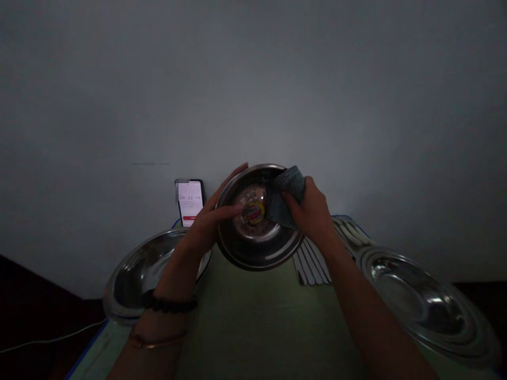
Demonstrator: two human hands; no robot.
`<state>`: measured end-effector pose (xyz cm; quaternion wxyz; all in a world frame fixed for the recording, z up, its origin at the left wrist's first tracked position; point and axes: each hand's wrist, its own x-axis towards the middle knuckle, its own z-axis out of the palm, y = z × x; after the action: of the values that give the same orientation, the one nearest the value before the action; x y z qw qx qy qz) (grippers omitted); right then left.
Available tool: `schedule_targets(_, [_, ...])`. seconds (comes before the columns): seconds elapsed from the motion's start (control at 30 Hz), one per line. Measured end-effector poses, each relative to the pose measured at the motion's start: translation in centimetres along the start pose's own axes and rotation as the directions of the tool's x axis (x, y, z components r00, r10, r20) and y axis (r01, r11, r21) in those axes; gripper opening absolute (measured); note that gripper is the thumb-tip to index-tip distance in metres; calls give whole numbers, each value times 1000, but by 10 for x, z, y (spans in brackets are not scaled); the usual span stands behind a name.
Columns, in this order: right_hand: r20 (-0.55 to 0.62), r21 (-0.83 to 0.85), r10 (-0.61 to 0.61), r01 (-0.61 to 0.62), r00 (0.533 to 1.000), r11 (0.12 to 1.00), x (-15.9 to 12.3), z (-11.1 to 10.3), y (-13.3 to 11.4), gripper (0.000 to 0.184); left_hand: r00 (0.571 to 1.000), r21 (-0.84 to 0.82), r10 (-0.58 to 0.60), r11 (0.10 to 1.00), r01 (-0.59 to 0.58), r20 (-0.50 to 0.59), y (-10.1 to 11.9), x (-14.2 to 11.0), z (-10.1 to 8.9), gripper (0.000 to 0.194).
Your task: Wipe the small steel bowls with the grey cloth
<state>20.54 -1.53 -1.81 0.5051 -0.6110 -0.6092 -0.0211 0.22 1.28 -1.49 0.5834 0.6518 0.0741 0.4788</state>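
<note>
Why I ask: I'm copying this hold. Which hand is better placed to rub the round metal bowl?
Probably right: the right hand grips the grey-blue patterned cloth against the bowl, while the left hand holds its opposite side.

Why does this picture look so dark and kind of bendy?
Head view: dim light all over, grey wall dull, bottom corners nearly black; bright glints on the held bowl and the shiny basins at left and right; phone screen glowing brightest; right basin looks stretched near the edge, probably lens distortion; forearms soft.
</note>
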Motion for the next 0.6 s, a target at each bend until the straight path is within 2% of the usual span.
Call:
schedule_targets(0.07, [3, -5, -10, 10, 1000, 1000, 1, 0, 1, 22, 1000, -7, -31, 1000, 31, -4, 0, -2, 1, 60])
schedule_targets(0.13, [-17, -21, 35, -36, 999, 999, 1, 0, 3, 24, 999, -26, -23, 999, 22, -41, -2, -1, 4, 58])
schedule_targets(0.23, [-93, -55, 140, -145, 986, 988, 3, 0, 5, 26, 995, -4, 32, 999, -32, -93, -8, 1, 9, 65])
schedule_targets(0.33, [-134, -44, 187, -194, 973, 980, 3, 0, 8, 25, 986, 96, 115, 990, -104, -118, -14, 4, 12, 77])
schedule_targets(0.43, [-88, -28, 155, -158, 984, 987, 3, -1, 9, 23, 972, 143, 178, 977, -156, -156, -16, 3, 12, 81])
schedule_targets(0.53, [-21, -64, 87, -89, 996, 994, 2, -3, 10, 21, 978, 157, 123, 983, -96, -171, -11, 1, 9, 69])
schedule_targets(0.6, [11, -99, 35, -34, 999, 995, 2, -5, 9, 21, 988, 167, 79, 984, -57, -129, -7, -1, 6, 61])
